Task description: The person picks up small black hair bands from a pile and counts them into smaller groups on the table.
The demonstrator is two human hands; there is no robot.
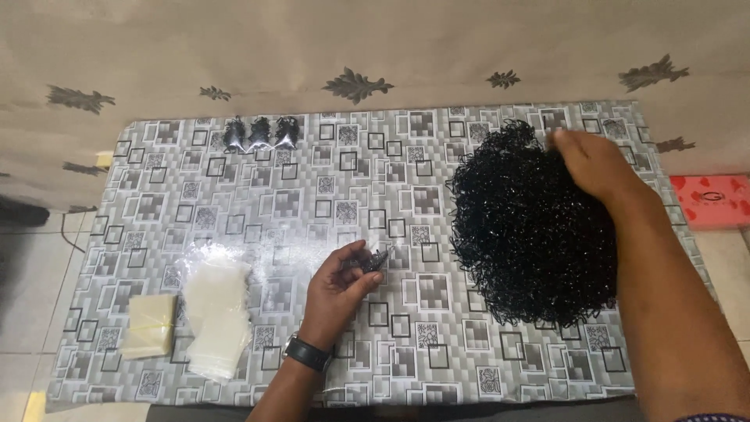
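Observation:
A large heap of thin black elastic bands [531,227] covers the right half of the table. My right hand [591,162] rests on the heap's upper right part, fingers curled into the bands. Over the table's middle, my left hand [340,289], with a dark wristwatch, pinches a small bunch of black bands [375,261] between thumb and fingers. Three small filled packets of black bands [259,134] lie in a row at the far left edge.
The table wears a grey cloth with a square pattern [312,195]. A loose pile of clear plastic bags [219,312] and a banded stack of bags [150,324] lie at the near left. A patterned curtain hangs behind. A red box [715,199] sits off to the right.

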